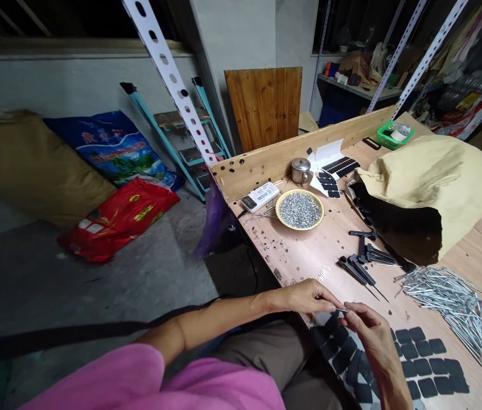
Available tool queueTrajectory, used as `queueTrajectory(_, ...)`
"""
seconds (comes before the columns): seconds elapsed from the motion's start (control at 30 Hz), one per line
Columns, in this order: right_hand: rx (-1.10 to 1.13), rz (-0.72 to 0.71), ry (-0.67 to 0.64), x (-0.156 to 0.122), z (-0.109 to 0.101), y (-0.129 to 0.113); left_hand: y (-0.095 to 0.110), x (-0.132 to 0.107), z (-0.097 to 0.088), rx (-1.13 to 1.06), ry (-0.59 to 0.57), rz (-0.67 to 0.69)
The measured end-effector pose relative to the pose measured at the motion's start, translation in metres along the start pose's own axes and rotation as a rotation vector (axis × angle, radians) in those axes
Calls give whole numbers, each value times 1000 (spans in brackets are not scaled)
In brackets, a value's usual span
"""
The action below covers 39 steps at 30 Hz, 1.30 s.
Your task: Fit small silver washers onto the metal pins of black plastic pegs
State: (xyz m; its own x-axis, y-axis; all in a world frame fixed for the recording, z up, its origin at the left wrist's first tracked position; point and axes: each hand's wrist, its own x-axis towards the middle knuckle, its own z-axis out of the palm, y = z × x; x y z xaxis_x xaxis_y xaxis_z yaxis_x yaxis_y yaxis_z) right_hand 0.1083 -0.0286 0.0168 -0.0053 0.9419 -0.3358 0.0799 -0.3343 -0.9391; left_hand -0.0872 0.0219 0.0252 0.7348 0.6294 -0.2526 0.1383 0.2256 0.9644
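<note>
Over the table's near edge my left hand (309,296) and my right hand (369,324) meet fingertip to fingertip. Both are closed in a pinch on a thin metal piece (341,310), mostly hidden by the fingers. Below and beside my right hand lie rows of black rounded-square pads (423,367). A heap of long thin metal rods (454,302) spreads to the right. Beyond my hands are several black-handled tools with thin metal shafts (360,270) and a small cluster of metal bits (323,272).
A yellow bowl (300,228) holds many small metal nuts (299,208). Near it are a white box-shaped device (260,197) and a lidded metal cup (300,169). A large paper sack (445,171) lies open at right. A wooden board (262,158) edges the table's back.
</note>
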Motion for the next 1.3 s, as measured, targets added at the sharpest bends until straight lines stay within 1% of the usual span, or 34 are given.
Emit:
queueTrajectory(0.07,-54,-62,23,-2,0,-2,2,-2,2,-116,-7,-37)
queueTrajectory(0.17,-129,-184,84,-4,1,-4,0,-1,4,-286,-56,-74)
queueTrajectory(0.27,-214,-308,160,-9,3,-5,-4,1,6,-335,-77,-86)
queueTrajectory(0.33,-287,-383,202,-11,3,-3,-4,2,7,-281,-63,-87)
queueTrajectory(0.47,-373,-446,201,-15,0,2,-1,2,9,0,15,-64)
queueTrajectory(0.53,-404,-482,172,-17,-2,2,-2,2,8,28,-17,-102)
queueTrajectory(0.6,-461,-552,133,-19,-4,1,-4,3,6,-19,-83,-138)
queueTrajectory(0.7,-585,-726,94,-24,-4,-2,-9,4,3,-21,-174,-123)
queueTrajectory(0.77,-666,-842,108,-27,-3,-2,-10,4,3,95,-183,-71)
queueTrajectory(0.83,-728,-908,144,-28,-1,0,-10,4,4,326,-108,51)
queueTrajectory(0.93,-798,-942,188,-29,1,4,-9,4,9,672,10,276)
queueTrajectory(1.07,-854,-977,225,-28,2,8,-15,4,14,923,63,453)
queueTrajectory(1.13,-848,-974,247,-29,4,9,-18,5,15,1033,109,535)
queueTrajectory(1.2,-823,-919,266,-30,5,10,-19,6,16,1111,141,594)
queueTrajectory(1.27,-784,-829,273,-32,5,12,-18,7,16,1102,138,583)
queueTrajectory(1.3,-768,-800,268,-33,4,13,-17,8,15,1046,121,542)
